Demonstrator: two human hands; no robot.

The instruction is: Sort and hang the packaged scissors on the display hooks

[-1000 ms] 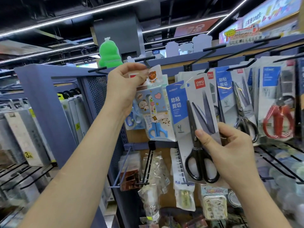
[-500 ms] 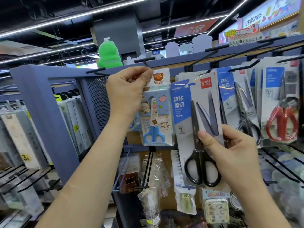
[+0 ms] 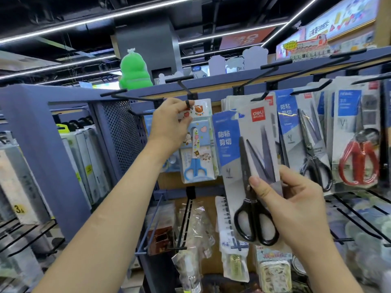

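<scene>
Left grip [image 3: 169,123] pinched the top of the blue-handled scissors pack [image 3: 200,149], holding it at the tip of a black display hook [image 3: 184,86]. Right grip [image 3: 296,210] grasped the black-handled scissors pack [image 3: 260,144] by its lower half, upright, in front of the hanging packs [image 3: 313,132].

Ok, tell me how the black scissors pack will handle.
Probably fairly stiff: the black scissors pack stands straight though the right hand grips only its lower part. Likely bottom-heavy, with handles low. Glossy front may slip.
</scene>
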